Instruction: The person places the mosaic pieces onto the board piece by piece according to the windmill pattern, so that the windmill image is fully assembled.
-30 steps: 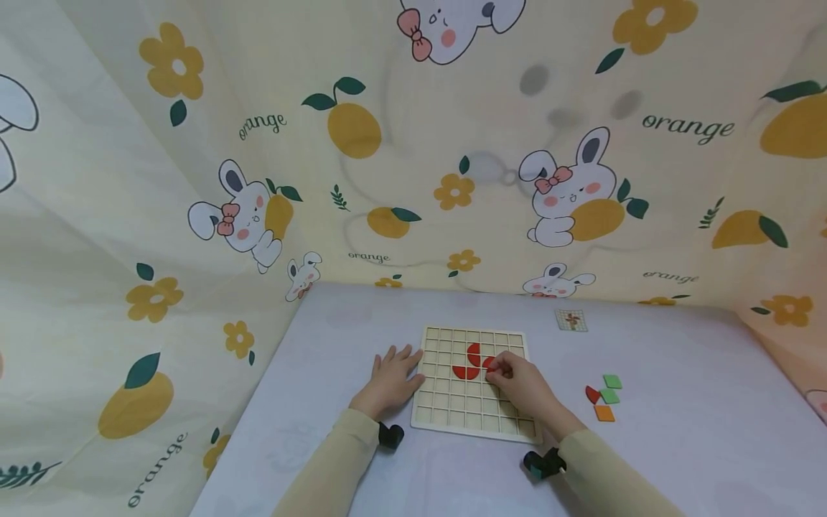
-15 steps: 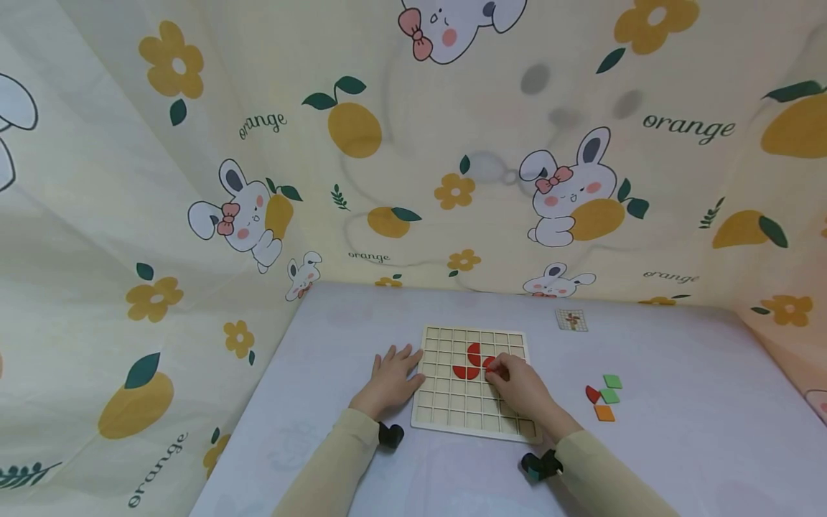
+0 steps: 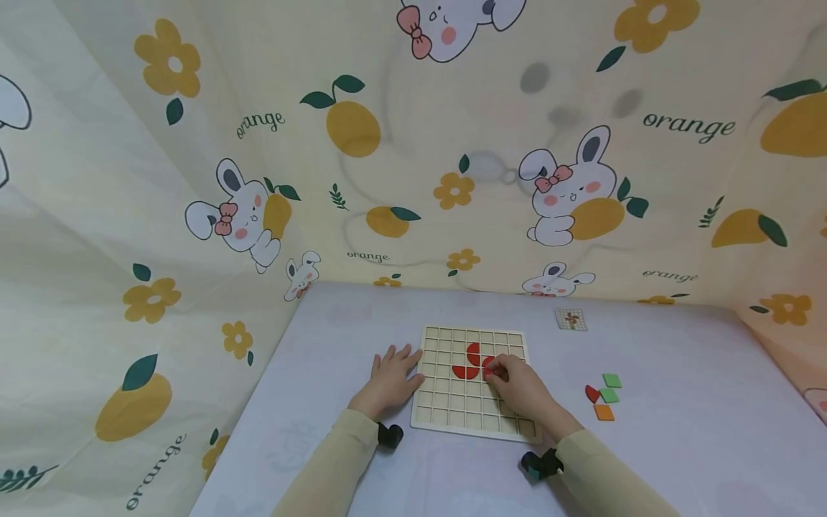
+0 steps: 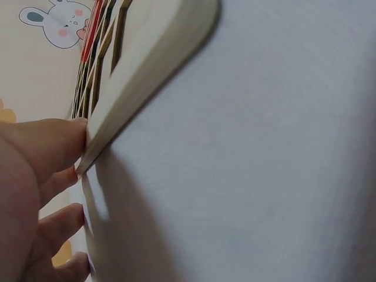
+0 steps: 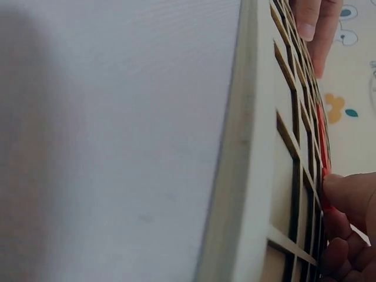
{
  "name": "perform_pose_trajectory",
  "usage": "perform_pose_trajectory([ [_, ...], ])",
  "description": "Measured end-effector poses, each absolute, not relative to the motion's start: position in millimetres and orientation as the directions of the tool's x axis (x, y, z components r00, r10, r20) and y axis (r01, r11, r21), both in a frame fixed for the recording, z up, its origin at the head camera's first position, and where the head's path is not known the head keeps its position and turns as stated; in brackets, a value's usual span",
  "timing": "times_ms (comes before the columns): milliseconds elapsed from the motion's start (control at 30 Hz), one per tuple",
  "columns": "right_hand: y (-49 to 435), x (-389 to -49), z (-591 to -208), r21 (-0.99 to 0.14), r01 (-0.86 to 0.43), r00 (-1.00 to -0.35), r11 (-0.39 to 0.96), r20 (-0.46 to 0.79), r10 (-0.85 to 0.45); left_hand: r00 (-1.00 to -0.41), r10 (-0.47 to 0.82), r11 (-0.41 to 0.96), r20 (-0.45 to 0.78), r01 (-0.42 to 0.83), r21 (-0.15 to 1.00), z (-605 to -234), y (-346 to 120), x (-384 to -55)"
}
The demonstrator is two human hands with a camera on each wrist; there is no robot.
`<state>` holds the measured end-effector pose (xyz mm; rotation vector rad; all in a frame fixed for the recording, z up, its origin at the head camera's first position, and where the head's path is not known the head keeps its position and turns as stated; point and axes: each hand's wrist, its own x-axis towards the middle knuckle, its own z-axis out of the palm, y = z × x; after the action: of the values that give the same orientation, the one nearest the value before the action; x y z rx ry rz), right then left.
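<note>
A wooden grid board (image 3: 446, 413) lies on the table, with several red quarter-circle pieces set in its squares. Two of them form a half disc (image 3: 466, 373), and another pair (image 3: 474, 354) stands just above it. My right hand (image 3: 520, 388) pinches a red quarter-circle piece (image 5: 326, 205) between thumb and fingers, down at the board's surface. Its fingers partly cover that piece and its red neighbour (image 3: 489, 361). At the board's left edge rests my left hand (image 3: 388, 380), fingers spread; in the left wrist view its thumb (image 4: 59, 141) touches the rim.
Right of the board lie two green squares (image 3: 611, 381), a red quarter-circle piece (image 3: 591, 393) and an orange square (image 3: 604, 413). A small card (image 3: 571, 319) with a gridded picture lies farther back. A patterned cloth (image 3: 413, 143) hangs behind the table.
My right fingertips have shifted very slightly left, and more red shows beside them in the lower square. My left hand keeps its place on the board's edge.
</note>
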<state>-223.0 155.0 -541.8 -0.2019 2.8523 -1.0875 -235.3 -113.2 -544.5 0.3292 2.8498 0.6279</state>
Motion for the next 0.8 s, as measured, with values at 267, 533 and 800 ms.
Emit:
perform_pose_trajectory([
  [267, 152.3, -224.9, -540.2, -0.644, -0.090, -0.986, 0.760, -0.051, -0.160, -0.954, 0.256, 0.879, -0.156, 0.163, 0.448, -542.4, -113.2, -234.8],
  [533, 152.5, -224.1, -540.5, -0.660, -0.081, -0.988, 0.747, -0.046, -0.148, -0.955, 0.250, 0.884, -0.161, 0.157, 0.440, -540.8, -112.3, -234.4],
  [800, 154.6, -222.9, -539.5, -0.651, -0.091, -0.988, 0.753, -0.036, -0.151, -0.955, 0.251, 0.884, -0.160, 0.158, 0.441, -539.7, -112.1, -233.8],
])
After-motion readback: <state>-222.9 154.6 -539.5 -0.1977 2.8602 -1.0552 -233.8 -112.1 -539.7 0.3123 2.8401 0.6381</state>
